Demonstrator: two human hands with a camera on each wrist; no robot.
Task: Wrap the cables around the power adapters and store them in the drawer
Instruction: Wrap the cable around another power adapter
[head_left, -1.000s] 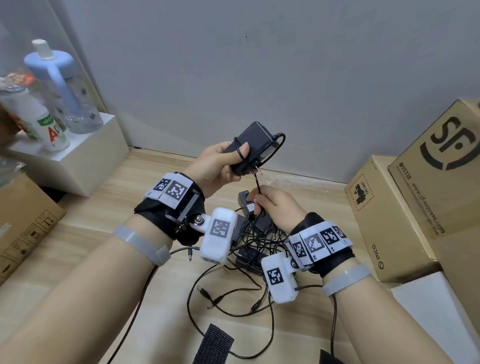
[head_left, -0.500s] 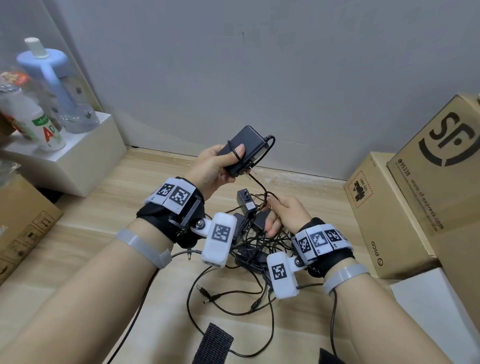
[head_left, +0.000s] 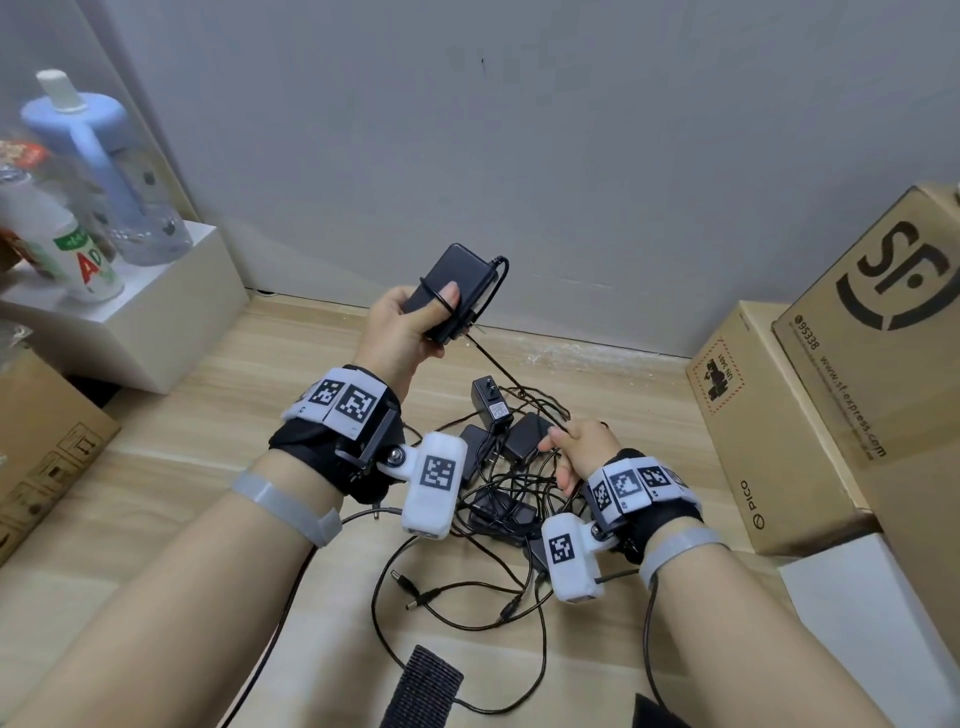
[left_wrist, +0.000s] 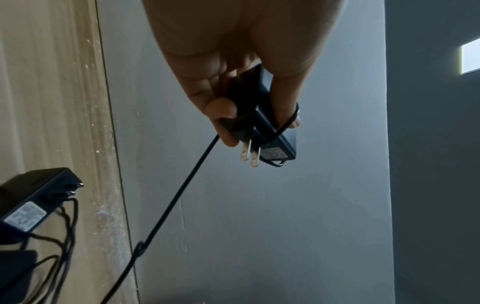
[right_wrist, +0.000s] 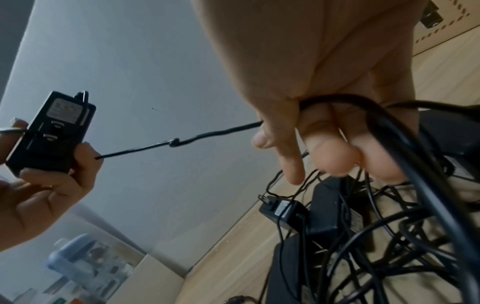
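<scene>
My left hand (head_left: 410, 325) grips a black power adapter (head_left: 452, 291) raised above the floor, thumb on top, with one loop of its cable over the thumb. In the left wrist view the adapter (left_wrist: 270, 142) shows its two metal prongs. Its cable (head_left: 498, 369) runs taut, with a small knot (right_wrist: 174, 142), down to my right hand (head_left: 571, 449), which grips it (right_wrist: 337, 100) low over the pile. Several more black adapters (head_left: 522, 441) lie tangled in loose cables (head_left: 467, 603) on the wooden floor (head_left: 208, 441) between my forearms. No drawer is in view.
Two cardboard boxes (head_left: 779, 431) stand at the right, against a grey wall (head_left: 519, 130). A white block (head_left: 156, 322) at the left carries bottles (head_left: 98, 171). Another cardboard box (head_left: 36, 447) sits at the far left. A black strap (head_left: 423, 691) lies near the bottom edge.
My right hand has moved down and to the right along the cable, from just under the adapter to the pile on the floor. The cable now runs taut. The left hand holds the adapter about as before.
</scene>
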